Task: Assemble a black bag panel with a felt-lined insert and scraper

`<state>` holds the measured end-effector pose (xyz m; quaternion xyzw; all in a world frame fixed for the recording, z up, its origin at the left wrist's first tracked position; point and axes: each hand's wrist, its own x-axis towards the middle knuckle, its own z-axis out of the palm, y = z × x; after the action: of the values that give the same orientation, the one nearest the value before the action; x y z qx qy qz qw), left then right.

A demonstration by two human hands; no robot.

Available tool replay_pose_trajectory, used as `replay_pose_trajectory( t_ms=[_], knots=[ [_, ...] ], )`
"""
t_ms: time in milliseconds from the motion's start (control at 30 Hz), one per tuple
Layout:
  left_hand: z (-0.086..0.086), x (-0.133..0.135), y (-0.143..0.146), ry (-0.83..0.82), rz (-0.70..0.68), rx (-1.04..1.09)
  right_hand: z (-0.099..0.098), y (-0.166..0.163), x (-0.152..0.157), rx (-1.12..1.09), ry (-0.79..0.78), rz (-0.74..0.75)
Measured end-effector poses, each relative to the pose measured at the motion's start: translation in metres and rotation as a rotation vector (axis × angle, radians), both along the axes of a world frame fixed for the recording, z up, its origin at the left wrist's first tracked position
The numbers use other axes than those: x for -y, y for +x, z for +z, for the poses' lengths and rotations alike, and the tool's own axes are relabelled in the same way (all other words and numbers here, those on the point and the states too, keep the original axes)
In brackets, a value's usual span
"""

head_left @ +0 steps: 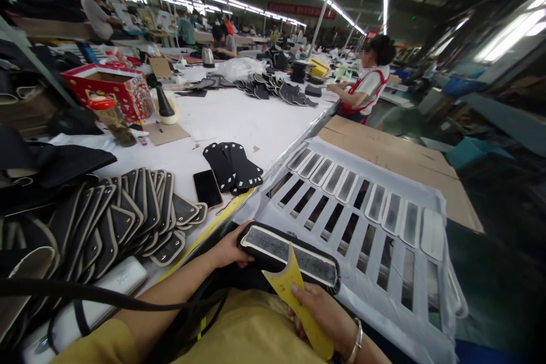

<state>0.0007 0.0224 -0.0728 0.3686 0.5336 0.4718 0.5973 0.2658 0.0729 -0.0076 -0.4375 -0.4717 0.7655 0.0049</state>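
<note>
In the head view, my left hand (232, 247) grips the left end of a long black piece with rounded ends (243, 238). A grey strip (313, 261) edged in white runs along its upper face. My right hand (319, 310) is closed round a flat yellow tool with a curved notch at its end (284, 281). One pointed tip of this tool overlaps the grey strip; whether it touches cannot be told. Right of the black piece lies a slotted rack covered in pale material (336, 227), with several white-edged grey strips (356, 186) on it.
Black panels with pale edging (128, 210) are heaped at left. A phone (207, 188) lies beside several black cut pieces (232, 165) on the white table (222, 119). Farther back are a red box (136, 94) and a jar (113, 119). A co-worker (369, 82) stands at the table's far right.
</note>
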Motion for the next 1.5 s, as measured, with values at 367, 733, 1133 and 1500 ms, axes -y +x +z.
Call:
replay_pose_trajectory(
  t_ms=[367,733,1133,1500],
  knots=[
    [-0.009,-0.019,0.003,0.260,0.161,-0.087,0.001,-0.049,-0.001,0.060,-0.236,-0.012],
    [-0.027,-0.024,0.010,0.276,0.260,-0.011,-0.002,-0.092,0.008,0.152,-0.124,0.070],
    [-0.020,0.008,0.008,-0.047,0.339,1.023,0.002,-0.096,0.005,0.225,-0.250,0.024],
    [-0.007,-0.023,0.032,-0.045,0.506,1.020,-0.002,-0.106,0.012,0.134,-0.249,-0.063]
  ],
)
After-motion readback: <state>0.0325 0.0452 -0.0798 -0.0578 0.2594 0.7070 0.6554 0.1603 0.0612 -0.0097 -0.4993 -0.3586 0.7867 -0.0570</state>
